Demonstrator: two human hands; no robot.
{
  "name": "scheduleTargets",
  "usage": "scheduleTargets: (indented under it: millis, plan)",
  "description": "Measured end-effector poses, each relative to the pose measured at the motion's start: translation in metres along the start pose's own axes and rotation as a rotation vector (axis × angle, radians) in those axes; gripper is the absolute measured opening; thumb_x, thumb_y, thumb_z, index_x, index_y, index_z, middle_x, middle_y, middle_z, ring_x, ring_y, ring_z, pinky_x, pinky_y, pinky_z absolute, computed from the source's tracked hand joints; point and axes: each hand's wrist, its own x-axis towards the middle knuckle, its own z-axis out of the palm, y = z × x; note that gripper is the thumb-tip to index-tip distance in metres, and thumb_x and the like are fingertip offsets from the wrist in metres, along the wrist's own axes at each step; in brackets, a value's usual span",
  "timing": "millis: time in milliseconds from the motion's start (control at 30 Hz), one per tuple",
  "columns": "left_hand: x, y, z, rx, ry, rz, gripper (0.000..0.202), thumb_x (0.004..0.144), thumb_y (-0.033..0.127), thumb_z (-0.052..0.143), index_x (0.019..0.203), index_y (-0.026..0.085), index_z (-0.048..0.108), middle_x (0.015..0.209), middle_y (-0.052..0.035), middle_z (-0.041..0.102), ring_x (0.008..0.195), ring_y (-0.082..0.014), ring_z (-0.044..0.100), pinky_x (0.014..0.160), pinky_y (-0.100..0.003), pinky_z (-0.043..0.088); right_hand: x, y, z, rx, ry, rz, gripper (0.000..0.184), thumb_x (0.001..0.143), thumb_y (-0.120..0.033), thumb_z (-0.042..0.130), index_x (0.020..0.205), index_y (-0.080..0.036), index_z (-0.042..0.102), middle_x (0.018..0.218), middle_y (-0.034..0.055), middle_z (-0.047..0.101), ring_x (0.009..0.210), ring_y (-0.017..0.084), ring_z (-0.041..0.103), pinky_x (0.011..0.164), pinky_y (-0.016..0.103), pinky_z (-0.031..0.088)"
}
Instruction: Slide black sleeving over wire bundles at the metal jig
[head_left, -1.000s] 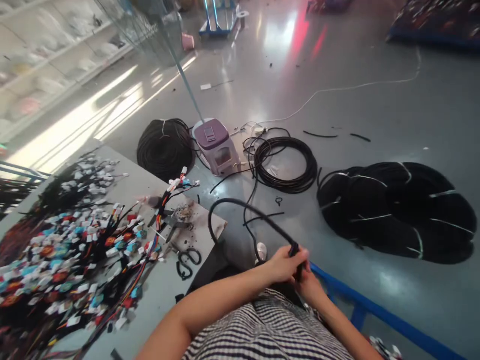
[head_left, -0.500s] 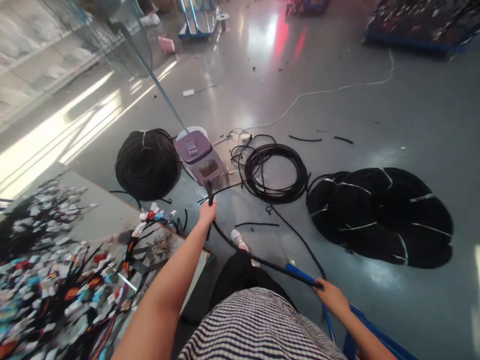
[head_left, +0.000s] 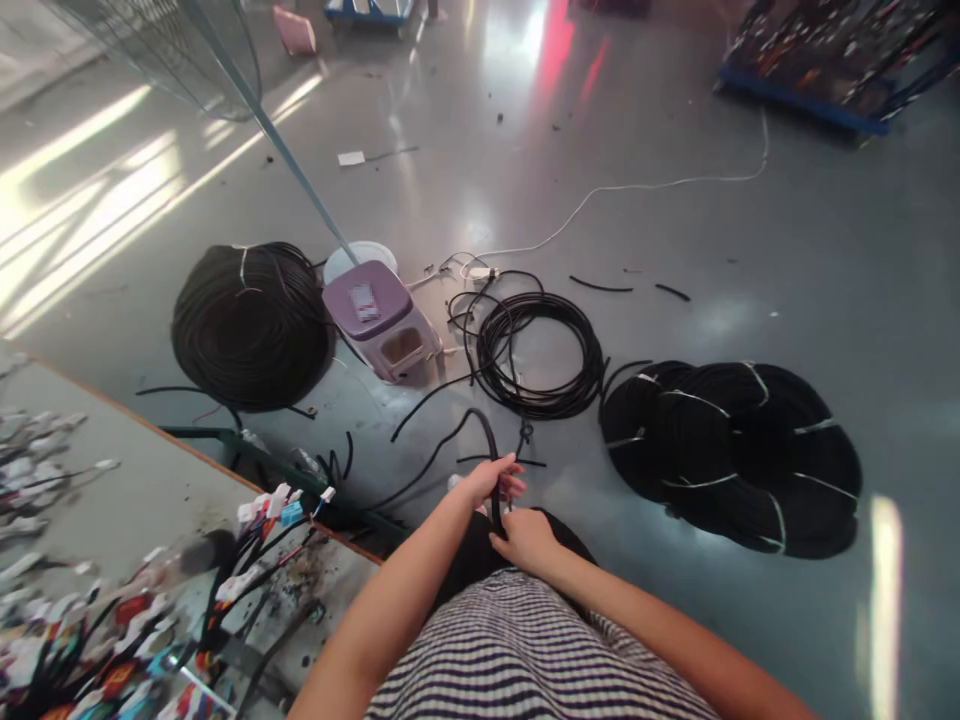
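Note:
Both of my hands meet in front of my lap, over the floor. My left hand (head_left: 491, 480) is closed round a black tube (head_left: 486, 430) that arches up and away to the left. My right hand (head_left: 529, 538) sits just below it, fingers curled on the same black tube. The tube's far end trails down to the floor near a loose coil of black tubing (head_left: 540, 350). A striped shirt covers my lap at the bottom of the view.
A grey table (head_left: 150, 490) at the left carries a heap of wire harnesses with white connectors (head_left: 225, 590). On the floor lie a tight black coil (head_left: 251, 325), a purple-lidded box (head_left: 379, 315), a large bundle of tied black coils (head_left: 739, 455) and a white cable (head_left: 637, 187).
My hands were stretched apart along the tube half a second ago; now they have come back together in front of me. The view has shifted to the right, away from the table.

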Motion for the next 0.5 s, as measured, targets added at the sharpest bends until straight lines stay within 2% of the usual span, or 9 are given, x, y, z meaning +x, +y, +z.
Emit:
scheduleTargets:
  millis: [33, 100, 167, 267, 367, 433, 500]
  plan:
    - [-0.002, 0.002, 0.004, -0.097, -0.024, 0.061, 0.047, 0.083, 0.059, 0.054, 0.091, 0.014, 0.062, 0.054, 0.0004, 0.058, 0.048, -0.013, 0.054, 0.055, -0.025, 0.043, 0.005, 0.001, -0.003, 0.004, 0.009, 0.002, 0.032, 0.089, -0.041, 0.052, 0.099, -0.017, 0.071, 0.094, 0.0103, 0.069, 0.09, 0.024, 0.064, 0.074, 0.028, 0.043]
    - [-0.012, 0.011, 0.001, -0.248, 0.014, 0.171, 0.038, 0.084, 0.052, 0.058, 0.084, 0.014, 0.061, 0.039, 0.0087, 0.037, 0.034, -0.0081, 0.035, 0.046, -0.021, 0.036, 0.014, 0.016, -0.006, 0.019, 0.029, 0.006, 0.031, 0.088, -0.041, 0.053, 0.097, -0.018, 0.072, 0.098, 0.0097, 0.067, 0.091, 0.023, 0.063, 0.074, 0.027, 0.042]
    - [-0.028, 0.028, -0.018, -0.38, 0.124, 0.236, 0.034, 0.087, 0.047, 0.055, 0.076, 0.015, 0.057, 0.037, 0.0118, 0.021, 0.031, -0.0059, 0.019, 0.039, -0.018, 0.025, 0.02, 0.049, -0.01, 0.011, 0.023, -0.016, 0.028, 0.087, -0.038, 0.054, 0.096, -0.019, 0.073, 0.103, 0.009, 0.066, 0.097, 0.023, 0.061, 0.076, 0.027, 0.041]
    - [-0.063, 0.061, -0.069, -0.547, 0.415, 0.361, 0.031, 0.091, 0.041, 0.049, 0.073, 0.016, 0.053, 0.039, 0.0116, 0.017, 0.032, -0.0054, 0.015, 0.037, -0.016, 0.016, 0.019, 0.126, -0.017, -0.053, -0.043, -0.003, 0.024, 0.087, -0.029, 0.054, 0.093, -0.016, 0.073, 0.1, 0.0096, 0.068, 0.102, 0.024, 0.059, 0.086, 0.03, 0.039]
    - [-0.104, 0.09, -0.12, -0.616, 0.724, 0.467, 0.03, 0.093, 0.038, 0.047, 0.071, 0.017, 0.049, 0.039, 0.0112, 0.018, 0.033, -0.005, 0.012, 0.036, -0.015, 0.014, -0.002, 0.217, -0.024, -0.099, -0.092, 0.153, 0.024, 0.087, -0.02, 0.05, 0.092, -0.013, 0.072, 0.101, 0.0122, 0.068, 0.104, 0.026, 0.06, 0.09, 0.034, 0.038]
    - [-0.129, 0.103, -0.143, -0.62, 0.891, 0.51, 0.03, 0.095, 0.032, 0.043, 0.069, 0.017, 0.046, 0.039, 0.0105, 0.018, 0.033, -0.0052, 0.011, 0.035, -0.015, 0.013, -0.027, 0.277, -0.024, -0.098, -0.131, 0.32, 0.026, 0.085, -0.014, 0.047, 0.09, -0.013, 0.072, 0.101, 0.0138, 0.068, 0.103, 0.027, 0.061, 0.089, 0.036, 0.039]
    - [-0.148, 0.115, -0.155, -0.611, 1.022, 0.548, 0.031, 0.096, 0.026, 0.039, 0.067, 0.017, 0.044, 0.038, 0.0096, 0.018, 0.033, -0.0058, 0.011, 0.034, -0.016, 0.012, -0.061, 0.333, -0.015, -0.054, -0.155, 0.488, 0.026, 0.083, -0.013, 0.046, 0.08, -0.016, 0.072, 0.094, 0.0137, 0.07, 0.097, 0.028, 0.064, 0.086, 0.038, 0.042]
